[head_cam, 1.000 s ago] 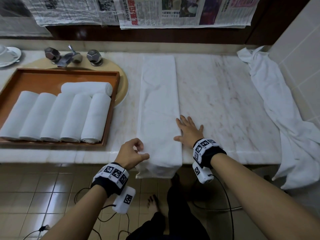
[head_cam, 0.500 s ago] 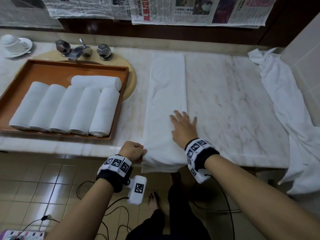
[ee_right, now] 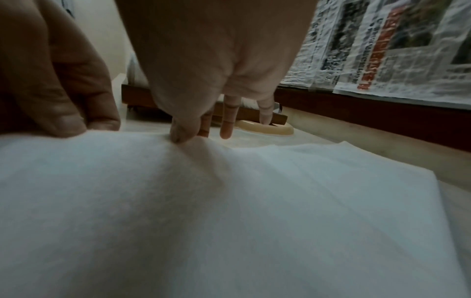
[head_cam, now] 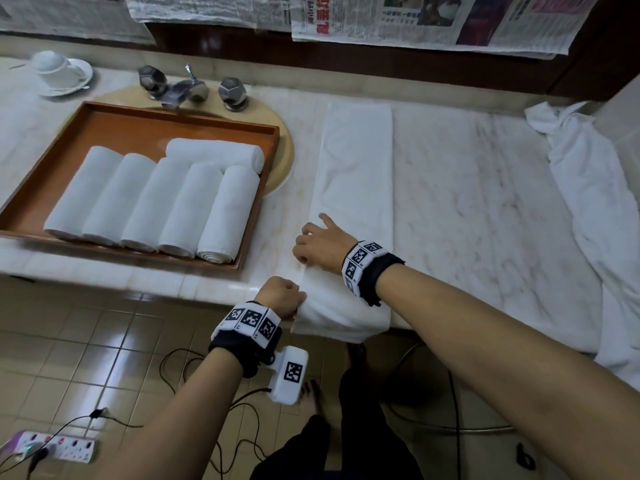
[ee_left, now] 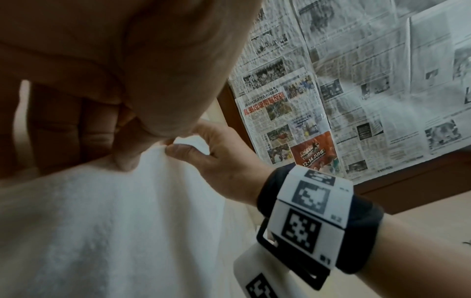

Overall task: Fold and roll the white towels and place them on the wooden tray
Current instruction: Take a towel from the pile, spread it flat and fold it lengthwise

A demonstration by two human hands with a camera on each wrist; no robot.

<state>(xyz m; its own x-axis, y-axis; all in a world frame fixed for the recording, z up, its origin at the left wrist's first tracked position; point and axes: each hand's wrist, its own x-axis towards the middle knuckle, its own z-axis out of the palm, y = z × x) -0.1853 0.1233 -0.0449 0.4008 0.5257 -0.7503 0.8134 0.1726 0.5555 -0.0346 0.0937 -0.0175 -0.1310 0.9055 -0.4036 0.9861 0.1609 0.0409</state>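
Observation:
A long folded white towel (head_cam: 356, 174) lies lengthwise on the marble counter (head_cam: 485, 202), its near end hanging over the front edge. My left hand (head_cam: 282, 296) is a fist gripping the towel's near-left corner. My right hand (head_cam: 317, 242) reaches across the strip and pinches its left edge just beyond, thumb on the cloth (ee_right: 181, 137). The left wrist view shows both hands meeting on the towel (ee_left: 102, 221). The wooden tray (head_cam: 104, 133) at the left holds several rolled white towels (head_cam: 156, 199) side by side, with one more lying crosswise behind them.
A faucet (head_cam: 180, 88) and beige basin rim stand behind the tray, a cup on a saucer (head_cam: 59, 71) at the far left. A crumpled white towel (head_cam: 588, 202) drapes over the counter's right end. Newspapers cover the back wall. A power strip (head_cam: 55, 448) and cables lie on the floor.
My right hand has crossed from the towel's right edge to its left edge and curled onto it. My left hand has closed round the near-left corner.

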